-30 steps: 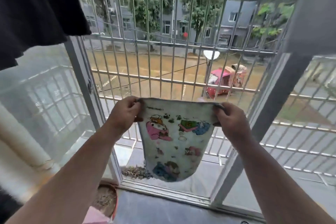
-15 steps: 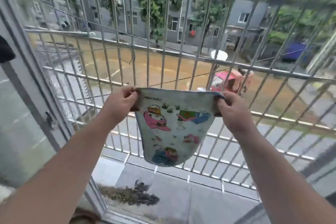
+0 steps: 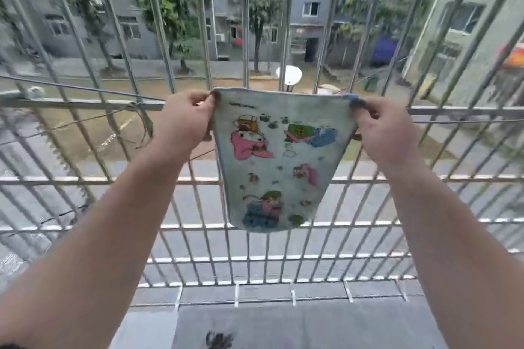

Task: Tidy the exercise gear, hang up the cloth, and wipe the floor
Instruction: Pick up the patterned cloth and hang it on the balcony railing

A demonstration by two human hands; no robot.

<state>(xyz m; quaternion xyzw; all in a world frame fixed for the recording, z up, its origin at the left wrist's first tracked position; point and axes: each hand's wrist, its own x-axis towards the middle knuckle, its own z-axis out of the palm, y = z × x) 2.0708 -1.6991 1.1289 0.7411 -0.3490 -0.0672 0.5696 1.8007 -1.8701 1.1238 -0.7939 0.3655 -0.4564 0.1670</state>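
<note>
From my remote seat: both arms stretch out toward a metal window grille, a small cloth spread between the hands. My left hand pinches the cloth's upper left corner, fingers curled round the hem; my right hand grips the upper right corner the same way. The hands stand well apart, level with each other, pulling the top edge taut just in front of a horizontal rail of the grille. The cloth (pale, printed with pink and blue cartoon figures) hangs free below that edge, narrowing to a rounded bottom; I cannot tell whether it touches the bars. Beyond the bars lie a muddy yard, trees and grey buildings. A thin wire runs along the rail at left.
</note>
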